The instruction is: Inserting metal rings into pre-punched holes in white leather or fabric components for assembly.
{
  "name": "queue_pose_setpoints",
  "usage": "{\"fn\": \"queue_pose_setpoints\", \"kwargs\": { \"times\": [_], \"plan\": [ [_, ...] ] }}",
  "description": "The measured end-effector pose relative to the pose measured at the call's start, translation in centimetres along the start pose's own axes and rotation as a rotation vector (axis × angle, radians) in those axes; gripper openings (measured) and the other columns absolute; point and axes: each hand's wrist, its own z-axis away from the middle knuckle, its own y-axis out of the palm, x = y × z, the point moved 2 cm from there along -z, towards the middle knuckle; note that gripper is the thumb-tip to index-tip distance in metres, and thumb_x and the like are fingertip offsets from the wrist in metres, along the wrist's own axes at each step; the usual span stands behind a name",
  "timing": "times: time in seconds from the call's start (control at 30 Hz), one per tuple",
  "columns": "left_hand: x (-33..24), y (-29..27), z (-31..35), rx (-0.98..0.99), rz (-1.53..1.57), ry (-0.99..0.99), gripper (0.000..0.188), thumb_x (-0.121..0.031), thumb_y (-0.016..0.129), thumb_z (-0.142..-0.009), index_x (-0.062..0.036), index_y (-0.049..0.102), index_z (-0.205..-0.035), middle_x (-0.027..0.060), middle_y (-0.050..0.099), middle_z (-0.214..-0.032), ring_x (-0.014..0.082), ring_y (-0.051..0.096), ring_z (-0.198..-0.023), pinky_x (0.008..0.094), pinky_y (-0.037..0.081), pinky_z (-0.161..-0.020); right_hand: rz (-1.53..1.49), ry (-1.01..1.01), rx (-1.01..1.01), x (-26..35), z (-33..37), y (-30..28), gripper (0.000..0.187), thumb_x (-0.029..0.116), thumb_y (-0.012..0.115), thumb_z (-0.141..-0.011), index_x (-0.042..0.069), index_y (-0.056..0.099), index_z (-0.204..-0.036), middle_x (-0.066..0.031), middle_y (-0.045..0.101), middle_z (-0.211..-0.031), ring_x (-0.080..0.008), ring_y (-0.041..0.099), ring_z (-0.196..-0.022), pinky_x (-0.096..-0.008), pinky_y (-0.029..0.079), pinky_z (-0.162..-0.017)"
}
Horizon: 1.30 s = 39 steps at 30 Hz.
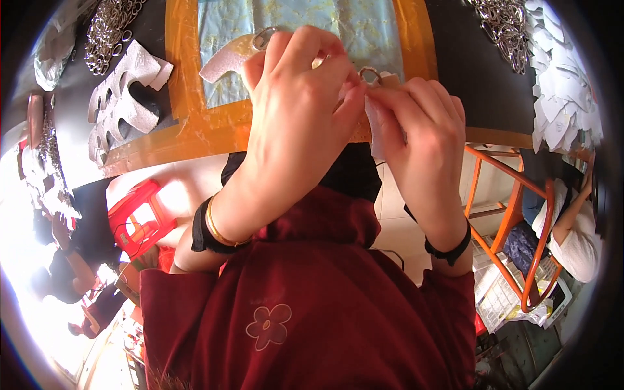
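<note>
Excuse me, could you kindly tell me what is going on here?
A person is working at a table. The right hand pinches a pale piece; the left hand is close against it, its exact grip hidden. A metal ring shows between the hands. A curved pale piece lies on the blue sheet, and heaps of metal rings lie to both sides.

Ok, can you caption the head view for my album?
Left hand beside right hand, which pinches a pale piece near a ring.

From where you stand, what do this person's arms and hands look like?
The left hand and right hand are ungloved. Dark red short sleeves cover the upper arms; each wrist wears a black band, the left also a golden bangle.
</note>
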Motion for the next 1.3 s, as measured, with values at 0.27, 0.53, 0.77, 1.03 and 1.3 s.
{"fn": "queue_pose_setpoints", "kwargs": {
  "times": [0.27,0.53,0.77,1.03,1.3],
  "plan": [
    [1.9,0.1,-1.4,0.173,0.152,0.046,0.008,-0.006,0.071,-0.073,-0.0049,0.064,-0.075,0.0031,0.068,-0.094,0.0229,0.057,-0.096,0.0350,0.046,-0.081,0.036,0.005,0.036,-0.2,0.0,-0.2,0.008,0.011,0.071,-0.076,0.011,0.066,-0.082,-0.0006,0.048,-0.069,-0.0185,0.051,-0.068,-0.0336,0.036,-0.061],
    [2.5,-0.1,-2.2,0.331,0.207,0.050,0.008,-0.005,0.071,-0.074,-0.0032,0.063,-0.074,0.0032,0.067,-0.090,0.0210,0.057,-0.093,0.0307,0.049,-0.071,-0.042,0.027,-0.004,-0.5,0.5,0.4,0.010,0.009,0.073,-0.074,0.012,0.066,-0.081,-0.0004,0.049,-0.070,-0.0190,0.052,-0.067,-0.0340,0.037,-0.062],
    [2.9,0.4,-2.3,0.312,0.261,0.100,0.009,-0.004,0.070,-0.073,-0.0022,0.061,-0.072,0.0031,0.068,-0.085,0.0195,0.059,-0.087,0.0287,0.051,-0.069,-0.124,0.089,-0.050,-0.5,0.6,0.5,0.013,0.008,0.076,-0.072,0.011,0.067,-0.082,-0.0004,0.054,-0.071,-0.0202,0.055,-0.069,-0.0332,0.039,-0.064],
    [2.6,0.4,-1.7,0.263,0.247,0.058,0.008,-0.006,0.070,-0.073,-0.0039,0.062,-0.073,0.0044,0.067,-0.080,0.0205,0.060,-0.082,0.0313,0.050,-0.070,-0.148,0.212,-0.156,-0.6,-0.2,0.6,0.020,0.015,0.081,-0.067,0.011,0.063,-0.075,0.0011,0.058,-0.072,-0.0200,0.057,-0.068,-0.0332,0.040,-0.065],
    [2.8,0.7,-1.6,0.218,0.252,0.119,0.009,-0.009,0.069,-0.073,-0.0045,0.061,-0.072,0.0043,0.066,-0.073,0.0237,0.060,-0.079,0.0343,0.050,-0.068,0.010,0.243,-0.115,0.6,0.1,0.7,0.019,0.013,0.078,-0.070,0.011,0.060,-0.075,0.0015,0.056,-0.071,-0.0201,0.057,-0.068,-0.0342,0.040,-0.065]
  ]
}}
